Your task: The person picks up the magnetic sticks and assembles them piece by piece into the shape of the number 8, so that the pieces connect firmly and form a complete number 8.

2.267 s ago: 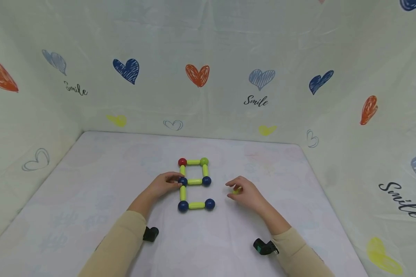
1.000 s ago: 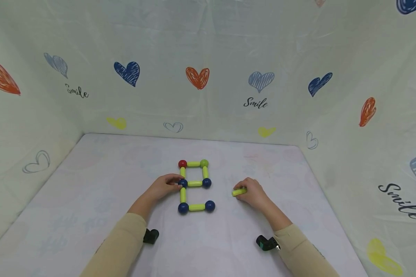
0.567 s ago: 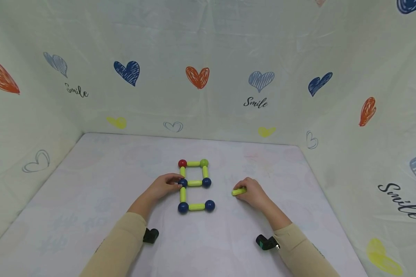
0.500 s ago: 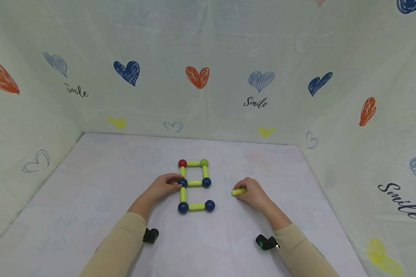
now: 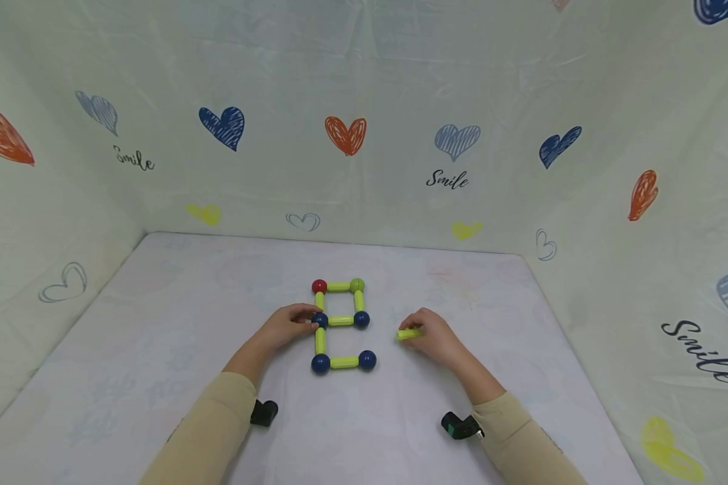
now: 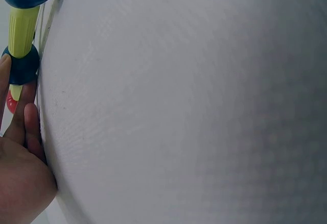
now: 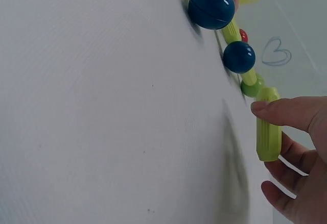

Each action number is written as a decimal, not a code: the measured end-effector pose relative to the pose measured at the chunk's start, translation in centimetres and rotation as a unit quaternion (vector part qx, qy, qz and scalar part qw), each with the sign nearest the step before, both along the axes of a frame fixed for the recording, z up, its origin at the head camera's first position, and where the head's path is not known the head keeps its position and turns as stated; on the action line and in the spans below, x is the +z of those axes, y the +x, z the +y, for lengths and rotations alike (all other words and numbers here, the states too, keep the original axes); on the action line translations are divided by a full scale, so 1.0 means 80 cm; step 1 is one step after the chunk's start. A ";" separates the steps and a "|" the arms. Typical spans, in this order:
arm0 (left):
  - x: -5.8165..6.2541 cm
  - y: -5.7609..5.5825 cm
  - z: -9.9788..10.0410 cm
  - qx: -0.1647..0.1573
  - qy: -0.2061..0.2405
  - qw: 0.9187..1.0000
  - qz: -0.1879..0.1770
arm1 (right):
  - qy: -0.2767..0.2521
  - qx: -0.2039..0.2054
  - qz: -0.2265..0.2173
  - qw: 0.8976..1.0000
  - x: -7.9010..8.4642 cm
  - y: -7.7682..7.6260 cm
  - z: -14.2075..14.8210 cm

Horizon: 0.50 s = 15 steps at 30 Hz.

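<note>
A flat frame of yellow-green magnetic sticks and balls lies on the table, shaped like two stacked squares with the lower right side open. A red ball [image 5: 319,286] and a green ball [image 5: 357,285] form its far corners. My left hand [image 5: 286,326] pinches the blue ball [image 5: 320,320] at the middle left, thumb and fingers on either side. More blue balls [image 5: 361,320] sit at the other joints, one of them the near right ball [image 5: 367,360]. To the right of the frame, my right hand [image 5: 433,337] pinches a loose yellow-green stick [image 7: 269,132] between thumb and fingers.
The pale table [image 5: 491,303] is backed by a white curtain [image 5: 394,87] printed with hearts and "Smile". A black wrist camera [image 5: 263,413] hangs by the left sleeve, another black camera [image 5: 461,426] by the right one.
My right hand has shifted a little left toward the frame with the stick; 2.3 s ago the stick was mostly hidden in its fingers. My left hand and the frame have stayed put.
</note>
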<state>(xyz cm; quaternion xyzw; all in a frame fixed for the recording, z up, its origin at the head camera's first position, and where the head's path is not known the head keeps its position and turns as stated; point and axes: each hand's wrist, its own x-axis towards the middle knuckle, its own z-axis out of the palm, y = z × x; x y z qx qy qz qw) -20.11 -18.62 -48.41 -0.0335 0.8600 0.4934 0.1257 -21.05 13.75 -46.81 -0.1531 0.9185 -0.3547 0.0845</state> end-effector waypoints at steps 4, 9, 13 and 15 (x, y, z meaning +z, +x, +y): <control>0.000 -0.001 0.001 0.001 -0.005 1.000 -0.003 | -0.013 0.005 0.003 1.000 0.006 0.004 -0.008; 0.001 -0.001 0.002 0.003 -0.011 1.000 -0.001 | -0.020 0.012 -0.001 1.000 0.011 0.008 -0.020; 0.000 -0.001 0.002 0.004 -0.011 1.000 -0.001 | -0.030 0.022 -0.007 0.999 0.012 0.011 -0.028; 0.000 0.000 0.002 0.006 -0.009 1.000 -0.001 | -0.036 0.029 -0.006 0.999 0.011 0.013 -0.031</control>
